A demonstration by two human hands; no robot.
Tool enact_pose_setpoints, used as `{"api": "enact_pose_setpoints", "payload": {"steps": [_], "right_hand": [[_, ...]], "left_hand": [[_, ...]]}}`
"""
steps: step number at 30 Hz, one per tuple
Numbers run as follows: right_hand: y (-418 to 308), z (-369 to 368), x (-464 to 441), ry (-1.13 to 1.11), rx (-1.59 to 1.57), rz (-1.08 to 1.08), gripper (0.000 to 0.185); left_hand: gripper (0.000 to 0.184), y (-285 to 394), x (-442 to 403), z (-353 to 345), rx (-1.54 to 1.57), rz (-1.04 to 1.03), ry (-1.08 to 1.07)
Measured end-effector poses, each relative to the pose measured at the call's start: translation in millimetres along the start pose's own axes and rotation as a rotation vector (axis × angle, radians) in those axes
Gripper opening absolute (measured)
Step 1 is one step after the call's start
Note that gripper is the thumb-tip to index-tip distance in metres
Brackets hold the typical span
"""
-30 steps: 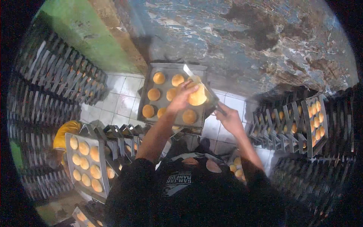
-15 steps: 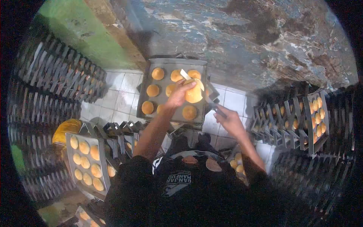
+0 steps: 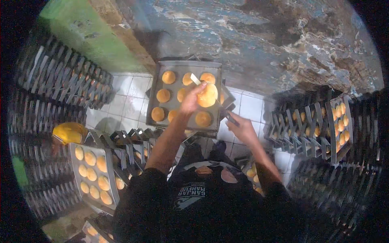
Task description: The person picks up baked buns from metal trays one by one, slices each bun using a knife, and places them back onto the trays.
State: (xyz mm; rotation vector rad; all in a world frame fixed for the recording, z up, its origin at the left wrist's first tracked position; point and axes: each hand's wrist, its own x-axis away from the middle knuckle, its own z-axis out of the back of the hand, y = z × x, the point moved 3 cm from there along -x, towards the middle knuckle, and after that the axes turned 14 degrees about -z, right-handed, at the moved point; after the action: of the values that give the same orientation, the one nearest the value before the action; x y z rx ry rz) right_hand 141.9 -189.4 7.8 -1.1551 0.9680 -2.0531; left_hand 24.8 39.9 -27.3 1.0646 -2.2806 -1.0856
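Observation:
My left hand [image 3: 191, 101] grips a round golden bun [image 3: 207, 95] above a metal baking tray [image 3: 165, 128]. In my right hand [image 3: 245, 130] is the dark handle of a long-bladed knife [image 3: 231, 118], to the right of the tray. The blade runs up and left, and the bun hides its middle; a pale tip [image 3: 195, 78] shows beyond my left fingers. I cannot tell whether the blade is inside the bun or behind it. Several more buns, such as one at the tray's near right [image 3: 203, 118], lie in rows on the tray.
Stacked trays of buns stand at the left [image 3: 91, 172] and right [image 3: 339, 125]. Dark tray racks [image 3: 60, 77] line both sides. A person in yellow [image 3: 69, 133] is at the left. A peeling wall [image 3: 251, 44] rises beyond the tray, above white floor tiles [image 3: 250, 108].
The bun has turned in my left hand, and its round face shows more fully. My right hand and the knife handle shifted slightly left. The person in yellow moved slightly left.

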Motion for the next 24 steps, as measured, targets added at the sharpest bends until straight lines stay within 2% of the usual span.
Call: {"api": "enact_pose_setpoints", "payload": {"steps": [4,6,8,10,12,14,16,18,20,24], "right_hand": [[12,-6,7,-0.002,-0.024,0.043,0.049],[-3,-17,-9,0.046,0.018,0.042,0.049],[3,-23,-17,0.023,-0.006,-0.006,0.049],[22,-27,-16,0.081,0.022,0.124,0.05],[33,-30,-11,0.046,0.0,0.07,0.051],[40,-36,-18,0.028,-0.028,0.009,0.051],[35,-54,-42,0.107,0.011,0.076,0.052],[27,-55,-42,0.078,-0.063,0.108,0.053],[34,-60,-32,0.047,-0.036,-0.028,0.051],[103,-74,-2,0.006,-0.003,-0.119,0.051]], "left_hand": [[0.035,-22,-3,17,0.025,0.075,-0.05],[0.034,-46,-4,6,0.237,0.082,0.091],[0.032,-37,-2,-2,0.227,0.061,0.105],[0.035,-9,4,-9,0.162,0.05,0.121],[0.035,-24,-2,12,0.132,0.026,0.107],[0.035,-41,0,12,0.228,0.037,0.091],[0.035,-64,2,11,0.23,0.025,0.164],[0.033,-74,-5,20,0.184,-0.007,0.227],[0.032,-70,-13,35,0.148,0.012,0.269],[0.032,-81,-12,50,0.188,0.028,0.439]]}}
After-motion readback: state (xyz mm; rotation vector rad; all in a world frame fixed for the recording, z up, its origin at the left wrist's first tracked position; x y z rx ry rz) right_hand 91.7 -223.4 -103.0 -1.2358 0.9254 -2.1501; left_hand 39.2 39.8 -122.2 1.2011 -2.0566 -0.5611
